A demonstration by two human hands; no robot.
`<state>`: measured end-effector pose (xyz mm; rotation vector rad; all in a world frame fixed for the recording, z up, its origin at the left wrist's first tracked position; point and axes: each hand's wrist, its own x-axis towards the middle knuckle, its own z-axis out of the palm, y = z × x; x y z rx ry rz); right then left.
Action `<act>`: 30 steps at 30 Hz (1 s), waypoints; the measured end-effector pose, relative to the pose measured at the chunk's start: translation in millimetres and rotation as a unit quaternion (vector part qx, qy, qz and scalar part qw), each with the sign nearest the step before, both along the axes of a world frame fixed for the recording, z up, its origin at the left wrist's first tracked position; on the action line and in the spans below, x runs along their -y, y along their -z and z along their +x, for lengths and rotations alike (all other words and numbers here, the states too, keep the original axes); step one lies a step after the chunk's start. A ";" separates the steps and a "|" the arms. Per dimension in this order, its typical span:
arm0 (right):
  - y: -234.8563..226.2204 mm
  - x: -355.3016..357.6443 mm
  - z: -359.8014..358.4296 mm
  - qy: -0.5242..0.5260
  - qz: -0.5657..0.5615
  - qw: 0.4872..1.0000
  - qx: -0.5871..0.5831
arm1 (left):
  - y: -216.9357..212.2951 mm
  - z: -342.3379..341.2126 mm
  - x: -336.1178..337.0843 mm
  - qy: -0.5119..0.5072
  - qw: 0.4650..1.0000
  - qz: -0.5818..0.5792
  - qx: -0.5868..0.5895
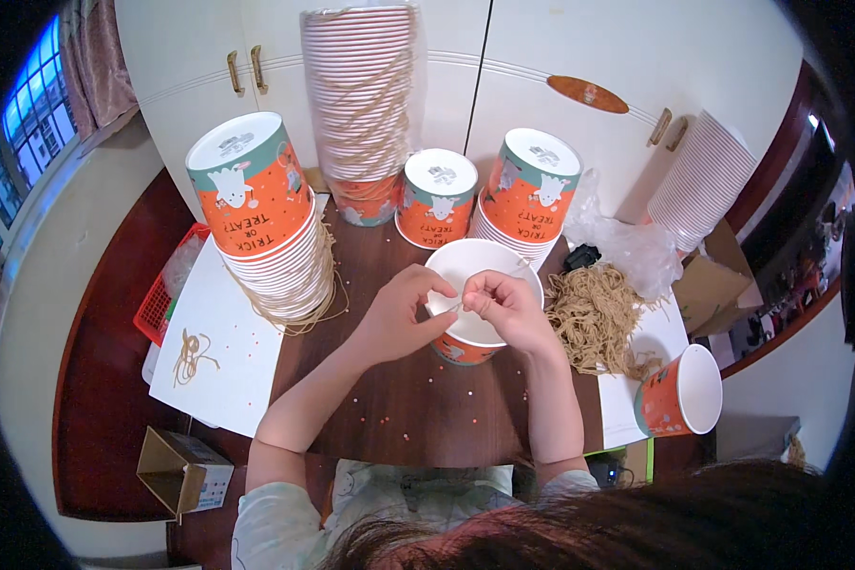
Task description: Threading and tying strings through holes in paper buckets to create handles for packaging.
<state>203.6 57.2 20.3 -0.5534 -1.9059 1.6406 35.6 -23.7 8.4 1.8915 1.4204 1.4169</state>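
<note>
An open paper bucket [464, 350], white inside with an orange and green printed outside, stands upright on the brown table in front of me. Over its mouth my right hand [509, 310] pinches a thin pale cord [458, 306] between thumb and fingertips. My left hand [404, 312] is curled just beside it, its thumb and fingers at the cord's other side. Another bit of thin strand shows near the bucket's far right rim, behind the right hand. Part of the bucket's wall is hidden by my hands.
Upside-down bucket stacks [285, 256] [532, 185] and a single upturned bucket [437, 199] stand beyond. A tall bagged stack [363, 95] is behind. Tangled twine [594, 318] lies right, near a tipped bucket [698, 389]. Loose twine [195, 359] rests on white board at left.
</note>
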 end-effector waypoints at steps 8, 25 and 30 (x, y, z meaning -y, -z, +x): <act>4.0 2.0 -2.6 0.005 0.044 0.999 -0.029 | 1.3 5.3 1.9 -0.018 0.995 0.091 -0.037; -3.9 -1.5 11.7 -0.040 -0.049 0.951 -0.304 | 13.4 -17.9 -9.6 0.082 0.991 0.046 -0.091; -27.0 21.5 32.6 -0.072 0.146 0.987 -0.012 | 2.2 -16.2 0.6 0.091 0.991 -0.083 -0.046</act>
